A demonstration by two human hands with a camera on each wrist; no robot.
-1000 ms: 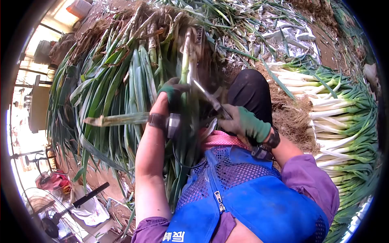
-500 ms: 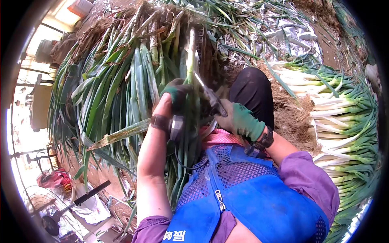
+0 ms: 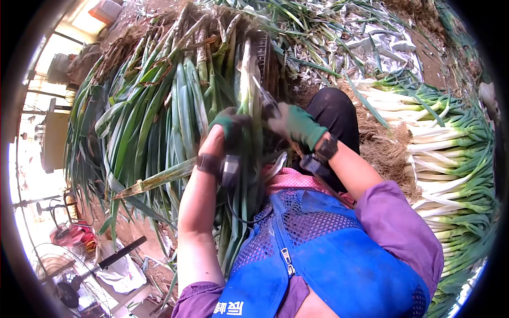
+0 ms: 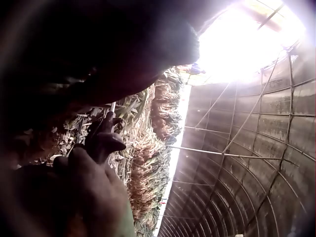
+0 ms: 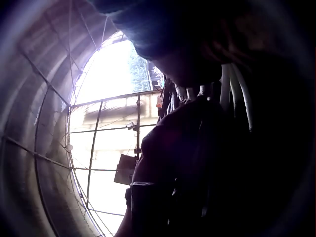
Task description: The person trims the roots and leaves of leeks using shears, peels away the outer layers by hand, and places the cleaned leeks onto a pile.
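Observation:
In the head view my gloved left hand [image 3: 231, 127] grips a leek [image 3: 246, 79] below its white shank, which points away from me with the root end at the far side. Its long green leaves hang down toward my lap. My gloved right hand [image 3: 298, 126] holds an air blow gun [image 3: 269, 104], its thin metal nozzle angled at the pale shank from the right. Loose outer skin shows blurred beside the shank. The left wrist view shows the dark body of the gun [image 4: 106, 140] in the right hand's fingers. The right wrist view is mostly dark.
A thick pile of untrimmed leeks [image 3: 143, 116] lies to the left, roots away from me. Cleaned leeks [image 3: 440, 153] with white shanks are stacked on the right. Leaf scraps [image 3: 313, 42] cover the ground ahead, and a fan [image 3: 66, 281] stands at lower left.
My right hand and the blow gun have moved forward and left, up along the leek's shank. My left hand stays nearly in place, still gripping the leek.

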